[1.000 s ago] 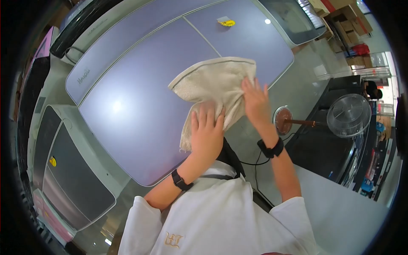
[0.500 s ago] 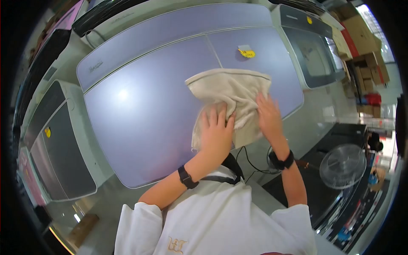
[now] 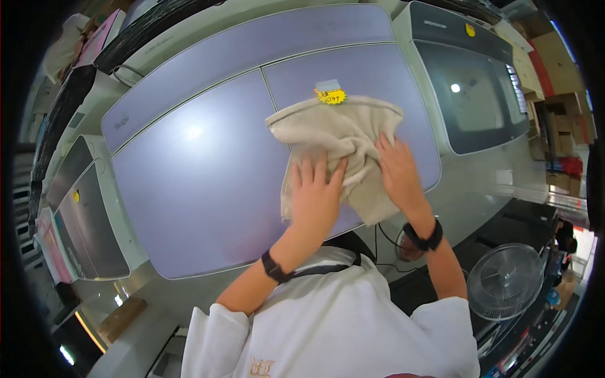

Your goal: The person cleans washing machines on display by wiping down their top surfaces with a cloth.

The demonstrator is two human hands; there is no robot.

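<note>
A crumpled beige cloth [image 3: 343, 129] lies on the right part of a glossy lavender lid [image 3: 195, 189], which looks like the top of a washing machine. My left hand [image 3: 315, 192] rests on the cloth's lower left part with its fingers spread. Against the right side of the cloth lies my right hand [image 3: 401, 173], fingers stretched out and pointing away from me. Folds bunch up between the two hands. A yellow price tag [image 3: 331, 96] sits right at the cloth's far edge. Whatever lid surface lies under the cloth is hidden.
Another machine with a dark lid [image 3: 469, 94] stands to the right. A grey-lidded machine [image 3: 91, 220] is at the left. A round fan [image 3: 506, 280] stands at lower right, and cardboard boxes [image 3: 570, 120] are stacked at far right. Thin cables [image 3: 384, 242] hang near my waist.
The view has shifted. Relative to the lid, the cloth and both hands have moved farther away from me, and the cloth's far edge now reaches the yellow tag.
</note>
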